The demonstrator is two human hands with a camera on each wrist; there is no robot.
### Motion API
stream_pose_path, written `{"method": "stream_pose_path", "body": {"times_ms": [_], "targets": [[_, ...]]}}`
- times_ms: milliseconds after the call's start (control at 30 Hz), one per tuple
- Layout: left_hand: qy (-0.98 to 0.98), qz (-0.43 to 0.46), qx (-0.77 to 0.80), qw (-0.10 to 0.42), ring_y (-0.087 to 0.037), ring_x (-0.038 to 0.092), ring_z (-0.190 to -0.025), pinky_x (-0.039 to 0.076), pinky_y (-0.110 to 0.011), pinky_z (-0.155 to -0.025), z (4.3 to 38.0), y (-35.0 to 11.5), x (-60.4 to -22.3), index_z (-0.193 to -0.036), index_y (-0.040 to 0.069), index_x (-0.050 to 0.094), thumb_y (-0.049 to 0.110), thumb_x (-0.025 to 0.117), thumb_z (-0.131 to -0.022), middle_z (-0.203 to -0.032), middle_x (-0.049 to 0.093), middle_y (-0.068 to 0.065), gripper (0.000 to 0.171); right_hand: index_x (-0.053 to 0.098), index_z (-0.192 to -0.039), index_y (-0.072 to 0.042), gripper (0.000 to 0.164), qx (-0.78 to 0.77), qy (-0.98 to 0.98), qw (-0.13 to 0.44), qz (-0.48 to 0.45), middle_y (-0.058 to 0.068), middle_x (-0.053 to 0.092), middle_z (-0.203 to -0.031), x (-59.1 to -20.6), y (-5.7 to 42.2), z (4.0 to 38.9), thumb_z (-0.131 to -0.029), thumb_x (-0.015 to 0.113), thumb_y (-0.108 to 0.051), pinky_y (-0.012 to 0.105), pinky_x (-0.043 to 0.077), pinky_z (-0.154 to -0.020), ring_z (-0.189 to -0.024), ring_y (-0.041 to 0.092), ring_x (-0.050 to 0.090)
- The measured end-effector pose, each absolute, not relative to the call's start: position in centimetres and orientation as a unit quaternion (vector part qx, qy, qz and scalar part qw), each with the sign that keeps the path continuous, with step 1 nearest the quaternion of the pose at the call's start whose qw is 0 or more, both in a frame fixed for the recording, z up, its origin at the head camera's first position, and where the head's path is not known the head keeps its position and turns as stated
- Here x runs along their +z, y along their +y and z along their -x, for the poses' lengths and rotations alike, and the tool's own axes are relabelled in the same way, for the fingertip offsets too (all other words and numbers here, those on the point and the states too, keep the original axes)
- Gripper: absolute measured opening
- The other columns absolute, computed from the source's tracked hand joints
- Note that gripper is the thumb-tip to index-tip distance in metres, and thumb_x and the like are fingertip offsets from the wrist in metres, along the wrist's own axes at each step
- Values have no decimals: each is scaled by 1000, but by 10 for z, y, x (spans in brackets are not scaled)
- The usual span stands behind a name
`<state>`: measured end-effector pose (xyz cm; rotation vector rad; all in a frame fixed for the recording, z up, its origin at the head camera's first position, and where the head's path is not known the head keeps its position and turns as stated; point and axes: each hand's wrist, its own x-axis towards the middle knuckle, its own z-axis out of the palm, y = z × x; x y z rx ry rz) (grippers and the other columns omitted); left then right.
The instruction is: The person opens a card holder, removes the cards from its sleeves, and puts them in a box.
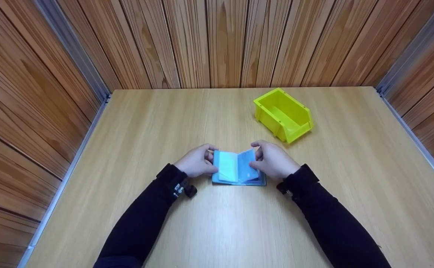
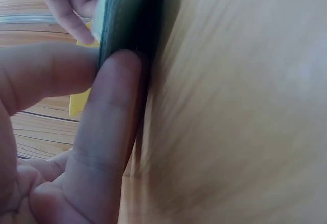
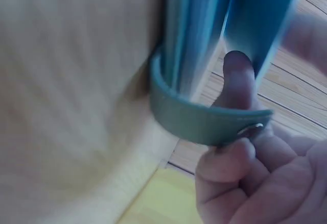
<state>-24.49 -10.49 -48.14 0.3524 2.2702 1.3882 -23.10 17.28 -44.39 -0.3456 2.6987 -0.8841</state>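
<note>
Blue card holder (image 1: 238, 169): booklet form, spread on the wooden table (image 1: 224, 227), between both hands; dark gap under the left cover edge in the left wrist view.
Leaves: pale one at left (image 1: 228, 166); blue-tinted one at right (image 1: 247, 163), raised at a slant above the stack.
Strap (image 3: 194, 124): green-blue band, curving out from the cover toward the fingers; metallic stud (image 3: 251, 130) near the tip.
Left hand (image 1: 196, 160): thumb and finger pinched on the left cover edge, one to each face.
Right hand (image 1: 273, 160): fingers bent about the right side, at raised leaf and strap; firmer hold of the two impossible to tell.
Weight: probably light, within fingertip strength.
Stiffness: cover and strap likely bendable yet springy; leaves apparently thin and floppy.
Surface: leaves presumably slick, prone to slipping or creasing under a hard pinch.
Best purchase: cover edge for steadying or lifting; free outer edge for a single leaf; strap near the stud, clear of the leaves.
Yellow bin (image 1: 269, 119): beyond the right hand, set askew, well apart from the holder.
</note>
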Motion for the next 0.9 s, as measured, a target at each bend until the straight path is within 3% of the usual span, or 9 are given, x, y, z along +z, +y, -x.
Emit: {"method": "stream_pose_path", "body": {"times_ms": [200,300,533,700,900], "targets": [[819,-127,509,231,-18,67,-85,57,-29,-73,245,-105,-480,-136,11,47,6,78,-79,-101,63,-9,66,44,-143,-8,61,-340,924,103,142,-1,68,-105,-435,163,219,-91,69,-30,41,53,-89,-97,19,64],[815,-127,517,229,-18,67,-84,58,-29,-72,244,-105,-481,-136,10,47,4,77,-78,-100,63,-10,65,45,-143,-7,61,-339,918,84,188,3,68,-117,-436,154,209,-93,67,-34,45,51,-96,-110,23,64],[815,-134,516,226,-17,68,-85,58,-30,-72,245,-104,-484,-136,9,46,2,72,-79,-100,64,-9,63,59,-137,-19,52,-195,928,113,298,10,53,-142,-448,136,187,-92,66,-43,51,37,-110,-133,28,46],[821,-134,510,219,-17,66,-85,59,-31,-70,244,-104,-484,-135,8,47,5,68,-81,-99,64,-8,59,61,-135,-21,50,-162,933,111,303,12,49,-145,-452,132,181,-90,68,-42,56,31,-112,-137,30,40],[808,-133,527,227,-17,67,-83,59,-31,-69,244,-104,-484,-135,5,47,7,77,-79,-98,63,-9,63,61,-134,-22,50,-151,933,98,311,11,50,-143,-453,132,182,-89,68,-44,54,33,-111,-135,29,42]]}}
